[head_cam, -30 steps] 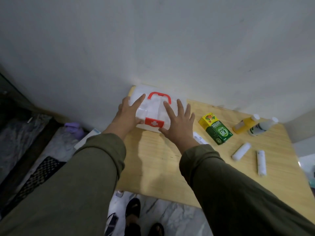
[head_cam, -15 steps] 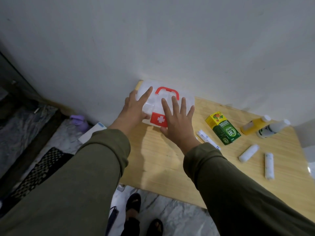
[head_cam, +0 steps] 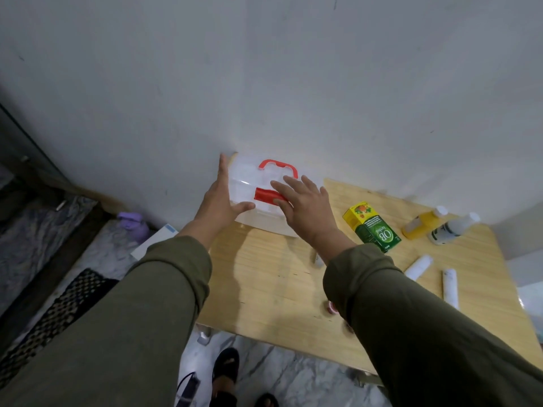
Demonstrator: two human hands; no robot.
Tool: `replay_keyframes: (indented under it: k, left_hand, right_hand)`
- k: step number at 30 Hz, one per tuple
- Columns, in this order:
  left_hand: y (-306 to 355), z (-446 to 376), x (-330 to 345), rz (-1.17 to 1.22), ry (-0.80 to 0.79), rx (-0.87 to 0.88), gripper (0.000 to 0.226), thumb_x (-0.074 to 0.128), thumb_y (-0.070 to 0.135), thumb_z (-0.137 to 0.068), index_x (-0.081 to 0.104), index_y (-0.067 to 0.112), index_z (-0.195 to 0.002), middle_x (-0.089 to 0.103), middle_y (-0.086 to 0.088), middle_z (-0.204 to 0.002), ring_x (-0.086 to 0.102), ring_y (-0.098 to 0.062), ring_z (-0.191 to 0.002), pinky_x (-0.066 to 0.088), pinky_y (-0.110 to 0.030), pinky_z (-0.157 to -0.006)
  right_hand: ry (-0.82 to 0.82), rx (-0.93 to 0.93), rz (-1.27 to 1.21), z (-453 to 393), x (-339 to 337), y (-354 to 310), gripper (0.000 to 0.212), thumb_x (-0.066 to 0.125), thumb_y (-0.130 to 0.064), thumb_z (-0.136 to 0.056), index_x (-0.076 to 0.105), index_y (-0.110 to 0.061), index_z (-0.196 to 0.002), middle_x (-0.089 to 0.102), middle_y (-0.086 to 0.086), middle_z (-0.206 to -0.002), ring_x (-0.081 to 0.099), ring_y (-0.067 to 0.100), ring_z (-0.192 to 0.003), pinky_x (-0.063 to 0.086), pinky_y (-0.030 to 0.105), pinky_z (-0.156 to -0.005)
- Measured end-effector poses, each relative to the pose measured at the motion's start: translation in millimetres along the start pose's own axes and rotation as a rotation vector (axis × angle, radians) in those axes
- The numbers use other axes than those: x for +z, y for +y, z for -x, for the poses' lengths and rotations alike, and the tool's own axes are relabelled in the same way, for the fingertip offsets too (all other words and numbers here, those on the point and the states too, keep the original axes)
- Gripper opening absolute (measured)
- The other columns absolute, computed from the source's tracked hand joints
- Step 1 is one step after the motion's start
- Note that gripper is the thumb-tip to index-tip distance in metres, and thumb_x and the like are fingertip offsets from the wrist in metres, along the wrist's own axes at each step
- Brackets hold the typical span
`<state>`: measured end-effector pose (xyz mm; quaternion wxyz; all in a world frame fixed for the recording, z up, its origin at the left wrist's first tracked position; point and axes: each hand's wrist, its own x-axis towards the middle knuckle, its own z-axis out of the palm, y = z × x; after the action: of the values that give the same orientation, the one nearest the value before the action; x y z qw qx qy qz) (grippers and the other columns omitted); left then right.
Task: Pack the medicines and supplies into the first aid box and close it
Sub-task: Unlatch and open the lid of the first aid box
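Note:
The translucent white first aid box (head_cam: 249, 183) with a red handle (head_cam: 277, 165) stands at the far left corner of the wooden table (head_cam: 264, 274), against the wall. My left hand (head_cam: 219, 201) clasps its left side, thumb on the front. My right hand (head_cam: 308, 207) has fingers over the red latch (head_cam: 264, 194) and thumb under it. Loose to the right lie a green and yellow carton (head_cam: 371, 227), a yellow bottle (head_cam: 423, 223), a white bottle (head_cam: 451, 229) and two white rolls (head_cam: 418, 267) (head_cam: 450, 287). A white tube (head_cam: 318, 261) and a small red-rimmed pot (head_cam: 332, 307) show beside my right sleeve.
A grey wall rises right behind the box. On the floor to the left are a purple object (head_cam: 133, 223), a white flat box (head_cam: 155, 240) and a black mesh mat (head_cam: 58, 312). My sandalled feet (head_cam: 224, 368) stand below the table's near edge.
My left hand slid from the lid to the box's left side. The right fingers moved onto the latch, which has tipped so its white cross no longer shows.

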<state>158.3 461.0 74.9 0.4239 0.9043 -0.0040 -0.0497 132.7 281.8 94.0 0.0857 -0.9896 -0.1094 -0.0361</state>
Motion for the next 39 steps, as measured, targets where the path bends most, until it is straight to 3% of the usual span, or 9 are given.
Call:
replay_keyframes:
  k: [3, 6, 11, 14, 18, 22, 28, 39]
  left_hand:
    - [0, -2, -1, 0.028, 0.025, -0.073, 0.120, 0.077, 0.026, -0.076, -0.021, 0.033, -0.146, 0.030, -0.010, -0.154, 0.043, -0.034, -0.132, 0.038, -0.043, -0.105]
    - [-1, -3, -3, 0.041, 0.004, -0.099, 0.122, 0.077, 0.027, -0.076, -0.022, 0.035, -0.145, 0.033, -0.009, -0.153, 0.042, -0.034, -0.133, 0.037, -0.043, -0.105]
    - [-1, -6, -7, 0.009, -0.027, -0.073, 0.117, 0.077, 0.029, -0.076, -0.015, 0.035, -0.147, 0.039, -0.011, -0.148, 0.041, -0.033, -0.133, 0.037, -0.041, -0.104]
    - [2, -8, -11, 0.000, -0.054, -0.033, 0.112, 0.077, 0.025, -0.077, -0.009, 0.031, -0.149, 0.041, -0.012, -0.146, 0.041, -0.032, -0.132, 0.038, -0.038, -0.102]
    - [-4, -14, -12, -0.018, -0.080, -0.044, 0.114, 0.077, 0.031, -0.076, -0.011, 0.033, -0.148, 0.038, -0.009, -0.149, 0.037, -0.031, -0.135, 0.035, -0.039, -0.104]
    - [-8, -18, -12, 0.013, -0.088, -0.048, 0.114, 0.077, 0.031, -0.076, -0.012, 0.035, -0.148, 0.037, -0.007, -0.150, 0.036, -0.030, -0.136, 0.033, -0.039, -0.106]
    - [-8, -26, -10, 0.044, -0.082, -0.052, 0.115, 0.077, 0.032, -0.075, -0.012, 0.034, -0.148, 0.037, -0.007, -0.150, 0.037, -0.029, -0.136, 0.035, -0.039, -0.106]
    - [-1, -31, -9, -0.002, -0.085, -0.055, 0.113, 0.077, 0.032, -0.075, -0.009, 0.031, -0.149, 0.037, -0.009, -0.149, 0.038, -0.031, -0.135, 0.035, -0.039, -0.104]
  right_hand:
    - [0.078, 0.025, -0.153, -10, -14, 3, 0.048, 0.032, -0.052, -0.092, 0.049, -0.032, -0.132, 0.054, 0.002, -0.138, 0.044, 0.031, -0.130, 0.037, 0.055, -0.103]
    - [0.190, 0.060, -0.345, -28, -30, 12, 0.039, 0.045, -0.047, -0.092, 0.055, -0.034, -0.127, 0.065, 0.000, -0.123, 0.057, 0.027, -0.116, 0.044, 0.050, -0.096]
    - [0.247, 0.215, -0.536, -67, -56, 16, 0.034, 0.052, -0.045, -0.091, 0.057, -0.036, -0.123, 0.066, -0.001, -0.120, 0.057, 0.025, -0.112, 0.042, 0.050, -0.100]
    - [0.271, 0.336, -0.517, -92, -67, 21, 0.032, 0.050, -0.050, -0.090, 0.061, -0.033, -0.114, 0.067, -0.006, -0.114, 0.057, 0.022, -0.110, 0.038, 0.047, -0.099]
    - [0.297, 0.454, -0.468, -123, -76, 31, 0.036, 0.048, -0.055, -0.089, 0.066, -0.026, -0.099, 0.067, -0.001, -0.103, 0.054, 0.026, -0.106, 0.031, 0.040, -0.087]
    - [0.348, 0.543, -0.479, -150, -72, 42, 0.040, 0.050, -0.061, -0.085, 0.065, -0.025, -0.081, 0.067, 0.004, -0.090, 0.056, 0.028, -0.099, 0.040, 0.044, -0.088]
    - [0.442, 0.519, -0.558, -170, -60, 53, 0.045, 0.064, -0.055, -0.079, 0.064, -0.019, -0.105, 0.066, 0.004, -0.103, 0.061, 0.024, -0.096, 0.052, 0.046, -0.088]
    - [0.399, 0.384, -0.306, -153, -58, 64, 0.051, 0.053, -0.053, -0.087, 0.048, -0.025, -0.130, 0.046, 0.005, -0.136, 0.036, 0.026, -0.128, 0.033, 0.043, -0.101]
